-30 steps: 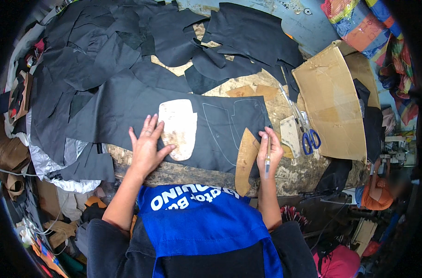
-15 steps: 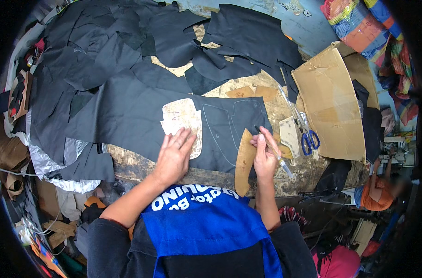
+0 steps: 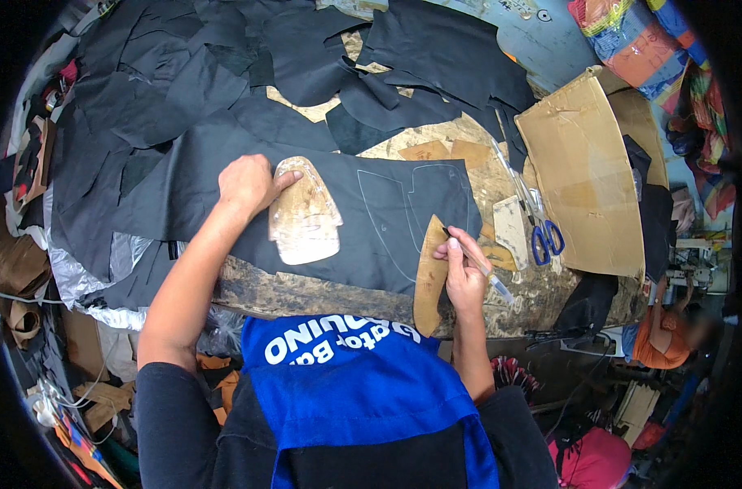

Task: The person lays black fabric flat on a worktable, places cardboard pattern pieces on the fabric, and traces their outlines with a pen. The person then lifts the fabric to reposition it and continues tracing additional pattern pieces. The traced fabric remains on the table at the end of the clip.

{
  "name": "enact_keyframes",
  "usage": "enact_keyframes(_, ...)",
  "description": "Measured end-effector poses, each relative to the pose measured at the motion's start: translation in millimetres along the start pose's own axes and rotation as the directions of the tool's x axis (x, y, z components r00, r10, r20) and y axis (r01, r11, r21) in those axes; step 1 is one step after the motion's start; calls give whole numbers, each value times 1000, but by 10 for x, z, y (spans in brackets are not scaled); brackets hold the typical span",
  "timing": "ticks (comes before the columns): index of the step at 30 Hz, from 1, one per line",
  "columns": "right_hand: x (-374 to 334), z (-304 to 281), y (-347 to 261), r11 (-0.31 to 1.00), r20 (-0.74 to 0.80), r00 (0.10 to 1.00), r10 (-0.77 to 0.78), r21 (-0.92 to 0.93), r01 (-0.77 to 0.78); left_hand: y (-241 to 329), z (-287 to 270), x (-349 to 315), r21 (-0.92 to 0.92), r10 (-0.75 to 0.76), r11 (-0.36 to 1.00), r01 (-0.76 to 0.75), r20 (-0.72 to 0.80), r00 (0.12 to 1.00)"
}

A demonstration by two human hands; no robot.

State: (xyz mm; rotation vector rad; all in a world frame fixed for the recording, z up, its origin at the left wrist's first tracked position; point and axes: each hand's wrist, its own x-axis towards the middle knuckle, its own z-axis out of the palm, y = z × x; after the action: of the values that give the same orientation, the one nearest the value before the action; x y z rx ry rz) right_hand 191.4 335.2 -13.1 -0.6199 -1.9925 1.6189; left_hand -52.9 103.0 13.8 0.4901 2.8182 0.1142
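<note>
Your left hand (image 3: pixel 247 184) rests fingers together on the upper left edge of the pale, shield-shaped cardboard pattern (image 3: pixel 304 213), which lies flat on the dark grey leather sheet (image 3: pixel 183 175). Right of it, faint outlines are drawn on the leather. Your right hand (image 3: pixel 463 273) pinches a slim marking pen (image 3: pixel 475 254), beside the curved brown pattern strip (image 3: pixel 429 273). Blue-handled scissors (image 3: pixel 542 232) lie further right.

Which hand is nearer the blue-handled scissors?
Right. The right hand, holding a pen, sits just left of the blue-handled scissors. The left hand is far across the dark sheet, on the pale template.
</note>
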Motion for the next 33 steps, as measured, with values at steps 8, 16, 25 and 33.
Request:
enact_keyframes(8, 40, 44, -30, 1000, -17, 1000, 9, 29, -9, 286, 179, -63, -162, 100, 979, -128, -169, 981)
enact_keyframes(16, 55, -80, -74, 999, -66, 998, -15, 48, 18, 555, 494, -710, -223, 327, 849, -480, -491, 808)
enact_keyframes(25, 137, 30, -155, 994, -90, 996, -7, 109, 17, 749, 936, -922, -246, 461, 793, -558, -357, 812)
enact_keyframes(33, 286, 300, -291, 990, 57, 995, -79, 123, 72, 770, 980, -928, -204, 456, 812, -547, -365, 812)
